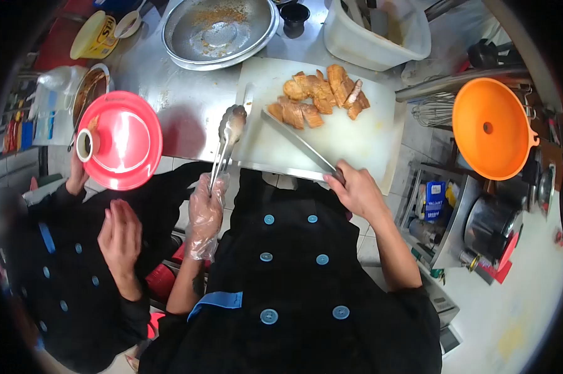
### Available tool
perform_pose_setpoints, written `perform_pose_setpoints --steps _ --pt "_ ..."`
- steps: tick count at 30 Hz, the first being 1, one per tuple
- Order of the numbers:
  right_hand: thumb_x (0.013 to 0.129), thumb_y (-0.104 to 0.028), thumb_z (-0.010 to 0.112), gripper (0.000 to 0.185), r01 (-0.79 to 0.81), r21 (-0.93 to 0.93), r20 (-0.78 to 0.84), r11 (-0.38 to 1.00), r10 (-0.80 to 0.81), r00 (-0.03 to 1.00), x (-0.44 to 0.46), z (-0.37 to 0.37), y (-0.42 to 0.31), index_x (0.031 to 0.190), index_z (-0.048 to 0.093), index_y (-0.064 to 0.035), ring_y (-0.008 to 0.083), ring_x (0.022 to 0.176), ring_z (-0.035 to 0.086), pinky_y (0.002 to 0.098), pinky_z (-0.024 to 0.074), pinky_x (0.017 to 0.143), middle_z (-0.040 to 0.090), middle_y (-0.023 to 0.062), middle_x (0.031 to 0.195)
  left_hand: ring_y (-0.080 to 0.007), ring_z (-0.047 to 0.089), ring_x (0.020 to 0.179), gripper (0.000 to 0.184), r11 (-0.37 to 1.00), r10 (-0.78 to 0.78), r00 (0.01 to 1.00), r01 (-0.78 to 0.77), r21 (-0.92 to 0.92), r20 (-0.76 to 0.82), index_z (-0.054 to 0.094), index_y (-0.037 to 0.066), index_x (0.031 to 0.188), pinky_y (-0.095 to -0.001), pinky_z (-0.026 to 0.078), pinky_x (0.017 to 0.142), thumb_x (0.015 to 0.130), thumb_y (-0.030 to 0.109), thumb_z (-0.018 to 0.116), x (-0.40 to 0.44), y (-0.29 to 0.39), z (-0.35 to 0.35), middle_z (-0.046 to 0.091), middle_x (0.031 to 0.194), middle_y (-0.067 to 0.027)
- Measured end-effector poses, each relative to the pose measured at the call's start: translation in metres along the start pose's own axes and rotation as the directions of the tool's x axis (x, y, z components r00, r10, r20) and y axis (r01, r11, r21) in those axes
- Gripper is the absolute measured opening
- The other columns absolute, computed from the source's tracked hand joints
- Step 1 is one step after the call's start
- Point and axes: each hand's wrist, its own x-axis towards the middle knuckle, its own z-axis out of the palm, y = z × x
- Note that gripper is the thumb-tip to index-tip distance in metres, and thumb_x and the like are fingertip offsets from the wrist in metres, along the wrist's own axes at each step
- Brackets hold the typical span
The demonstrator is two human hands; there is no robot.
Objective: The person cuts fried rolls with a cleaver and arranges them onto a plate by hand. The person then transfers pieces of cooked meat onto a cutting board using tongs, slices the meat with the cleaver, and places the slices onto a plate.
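Observation:
My left hand (206, 209), in a clear plastic glove, is closed round the handle end of metal tongs (230, 128), whose tips point away from me beside the cutting board. In my right hand (360, 192) is a knife (300, 141), gripped by its handle. Its blade lies slantwise over the white cutting board (350, 149), with the tip at the nearest pieces of browned meat (298, 112). More chunks of the cut meat (340, 87) sit farther back on the board.
At left a co-worker holds a pink plate (128, 146) with a small white cup (87, 144) on it; their other hand (120, 237) is near my left arm. Behind the board stand a metal strainer (222, 31) and a white tub (375, 47). An orange funnel (490, 128) hangs right.

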Motion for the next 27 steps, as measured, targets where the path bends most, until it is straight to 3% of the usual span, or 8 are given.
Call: perform_pose_setpoints --steps 3,5,8,9,10,11,13,27 --pt "0.103 -0.033 0.067 0.035 0.068 0.051 -0.010 0.996 -0.067 0.998 0.001 -0.016 0.026 0.093 0.059 -0.0004 0.0395 0.063 0.066 0.0495 0.0493 0.062 0.064 0.0203 0.069 -0.0331 0.056 0.063 0.026 0.996 0.031 0.995 -0.022 0.091 -0.098 0.059 -0.002 0.107 -0.0449 0.046 0.062 0.110 0.023 0.054 -0.048 0.007 0.037 0.058 0.072 -0.0197" --pt "0.107 -0.034 0.062 0.038 -0.008 0.331 0.142 0.944 -0.041 0.989 -0.014 -0.035 0.047 0.089 0.057 -0.0005 0.0235 0.050 0.060 0.0409 0.0454 0.050 0.061 0.0121 0.065 -0.0363 0.059 0.064 0.028 0.997 -0.013 0.998 0.018 0.081 -0.063 0.059 -0.002 0.108 -0.0467 0.047 0.062 0.109 0.026 0.056 -0.073 0.015 0.055 0.060 0.072 -0.0213" --pt "0.110 -0.036 0.057 0.040 0.032 0.629 0.046 0.777 -0.079 0.996 -0.044 -0.039 0.106 0.093 0.057 -0.0004 0.0123 0.045 0.051 0.0318 0.0399 0.043 0.055 0.0042 0.064 -0.0399 0.065 0.067 0.031 0.999 -0.002 1.000 0.002 0.044 0.008 0.058 -0.002 0.109 -0.0492 0.048 0.063 0.108 0.029 0.058 -0.094 0.016 0.081 0.063 0.073 -0.0226" --pt "0.110 -0.036 0.057 0.040 0.045 0.626 0.043 0.778 -0.092 0.995 -0.054 -0.041 0.119 0.093 0.057 -0.0004 0.0123 0.045 0.051 0.0318 0.0399 0.043 0.055 0.0042 0.064 -0.0420 0.068 0.070 0.034 0.996 0.070 0.997 -0.071 0.053 0.026 0.057 -0.002 0.110 -0.0506 0.048 0.063 0.107 0.031 0.059 -0.097 0.019 0.087 0.065 0.073 -0.0231" --pt "0.111 -0.037 0.057 0.040 -0.017 0.756 -0.001 0.654 0.027 1.000 -0.062 -0.042 0.132 0.097 0.056 -0.0001 0.0123 0.044 0.049 0.0302 0.0396 0.041 0.053 0.0029 0.064 -0.0469 0.069 0.077 0.036 0.991 -0.109 0.982 0.095 0.093 0.156 0.057 -0.002 0.112 -0.0528 0.049 0.066 0.107 0.033 0.061 -0.100 0.038 0.084 0.066 0.075 -0.0259" --pt "0.111 -0.038 0.056 0.040 -0.061 0.864 -0.017 0.499 0.150 0.988 -0.068 -0.041 0.145 0.100 0.056 0.0002 0.0124 0.043 0.047 0.0286 0.0394 0.040 0.051 0.0016 0.064 -0.0469 0.069 0.077 0.036 0.991 -0.106 0.984 0.093 0.095 0.143 0.057 -0.002 0.112 -0.0528 0.049 0.066 0.107 0.033 0.061 -0.100 0.040 0.089 0.066 0.075 -0.0259" --pt "0.111 -0.040 0.057 0.040 -0.072 0.904 -0.027 0.422 0.224 0.974 -0.070 -0.041 0.179 0.107 0.054 -0.0007 0.0122 0.041 0.045 0.0287 0.0388 0.038 0.049 0.0024 0.064 -0.0513 0.066 0.079 0.038 0.988 0.010 0.981 -0.040 0.150 0.195 0.056 -0.001 0.111 -0.0551 0.048 0.067 0.105 0.036 0.064 -0.102 0.038 0.100 0.064 0.076 -0.0286" --pt "0.111 -0.042 0.054 0.038 -0.120 0.951 0.067 0.283 0.190 0.980 -0.034 -0.031 0.209 0.105 0.053 -0.0042 0.0150 0.041 0.046 0.0305 0.0385 0.037 0.051 0.0050 0.066 -0.0543 0.065 0.084 0.038 0.957 0.029 0.951 -0.116 0.266 0.309 0.054 0.001 0.111 -0.0598 0.047 0.072 0.104 0.037 0.065 -0.107 0.067 0.116 0.066 0.080 -0.0310"
